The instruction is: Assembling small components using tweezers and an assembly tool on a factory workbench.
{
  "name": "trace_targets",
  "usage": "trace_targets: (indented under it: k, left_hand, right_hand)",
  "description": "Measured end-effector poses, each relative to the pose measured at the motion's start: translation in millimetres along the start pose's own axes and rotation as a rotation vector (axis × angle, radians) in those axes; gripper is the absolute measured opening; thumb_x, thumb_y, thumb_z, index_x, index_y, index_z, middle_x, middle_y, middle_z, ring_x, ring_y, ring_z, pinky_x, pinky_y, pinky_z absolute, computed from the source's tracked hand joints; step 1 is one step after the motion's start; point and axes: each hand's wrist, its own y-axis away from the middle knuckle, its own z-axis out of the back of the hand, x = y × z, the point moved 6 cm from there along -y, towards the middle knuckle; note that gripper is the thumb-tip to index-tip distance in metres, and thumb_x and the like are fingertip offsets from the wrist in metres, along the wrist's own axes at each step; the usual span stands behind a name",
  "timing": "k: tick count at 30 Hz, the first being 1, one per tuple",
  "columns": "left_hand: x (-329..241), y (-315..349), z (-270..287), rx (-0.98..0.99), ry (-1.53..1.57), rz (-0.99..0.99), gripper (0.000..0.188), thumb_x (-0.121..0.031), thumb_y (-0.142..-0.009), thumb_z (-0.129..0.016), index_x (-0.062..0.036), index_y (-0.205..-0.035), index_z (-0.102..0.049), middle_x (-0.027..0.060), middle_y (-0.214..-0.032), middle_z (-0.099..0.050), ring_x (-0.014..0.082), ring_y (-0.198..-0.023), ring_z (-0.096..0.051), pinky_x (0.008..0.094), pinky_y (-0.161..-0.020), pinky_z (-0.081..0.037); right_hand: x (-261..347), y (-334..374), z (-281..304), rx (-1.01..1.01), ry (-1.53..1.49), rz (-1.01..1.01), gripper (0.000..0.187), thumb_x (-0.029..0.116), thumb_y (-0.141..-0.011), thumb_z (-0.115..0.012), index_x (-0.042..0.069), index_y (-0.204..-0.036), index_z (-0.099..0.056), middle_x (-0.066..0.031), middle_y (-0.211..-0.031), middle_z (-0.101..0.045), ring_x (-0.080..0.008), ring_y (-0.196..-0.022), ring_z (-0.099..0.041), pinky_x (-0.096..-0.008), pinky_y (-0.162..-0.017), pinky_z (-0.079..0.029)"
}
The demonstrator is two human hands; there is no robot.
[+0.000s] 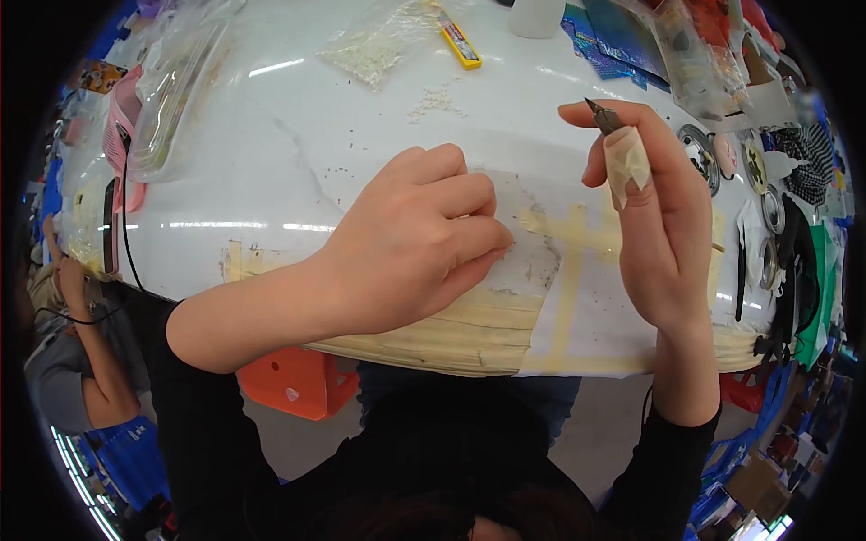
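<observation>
My left hand (410,239) is over the middle of the white table. Its fingers are curled, with thumb and forefinger pinched together. Anything between those fingertips is too small to make out. My right hand (663,198) is raised to the right, closed around a slim metal tool with a dark pointed tip, like a craft knife (607,117). Its tip points up and left, apart from the left hand. Cream tape (627,167) wraps the right thumb. Under the hands, masking tape (568,234) and a white sheet (595,316) cover the table's near part.
Beyond the left hand lie loose small white pieces (437,102), a clear bag of them (365,56) and a yellow box (460,42). At left are a clear plastic container (176,108) and a pink fan (122,117). Round metal tins (774,212) line the right.
</observation>
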Motion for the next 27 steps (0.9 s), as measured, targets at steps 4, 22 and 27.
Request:
trace_targets:
  k: [4,22,27]
  left_hand:
    - [-3,8,3,0.017,-0.113,-0.15,0.03,-0.008,-0.062,-0.08,-0.0109,-0.09,-0.072,-0.0021,-0.081,-0.057,0.0195,-0.075,-0.049,0.0325,-0.065,-0.038]
    - [-18,18,-3,-0.004,-0.214,-0.248,0.035,-0.02,-0.063,-0.079,-0.0078,-0.095,-0.073,-0.0025,-0.07,-0.041,0.0161,-0.067,-0.041,0.0302,-0.058,-0.032]
    - [-19,18,-6,-0.025,-0.227,-0.26,0.033,-0.02,-0.067,-0.078,-0.0061,-0.096,-0.073,-0.0028,-0.066,-0.037,0.0149,-0.062,-0.038,0.0292,-0.054,-0.029]
  right_hand:
    - [8,22,3,0.099,0.059,-0.183,0.02,0.006,-0.097,-0.042,-0.003,-0.111,-0.053,-0.0068,-0.076,-0.056,-0.0101,-0.068,-0.05,-0.0239,-0.062,-0.038]
    - [1,53,-21,0.126,0.489,0.185,0.029,-0.003,-0.064,-0.067,0.005,-0.092,-0.066,-0.0049,-0.076,-0.052,-0.021,-0.067,-0.055,-0.0309,-0.052,-0.044]
    - [-1,55,-27,0.096,0.481,0.223,0.034,-0.003,-0.062,-0.068,0.005,-0.095,-0.068,-0.0037,-0.077,-0.053,-0.0188,-0.066,-0.054,-0.0289,-0.05,-0.043]
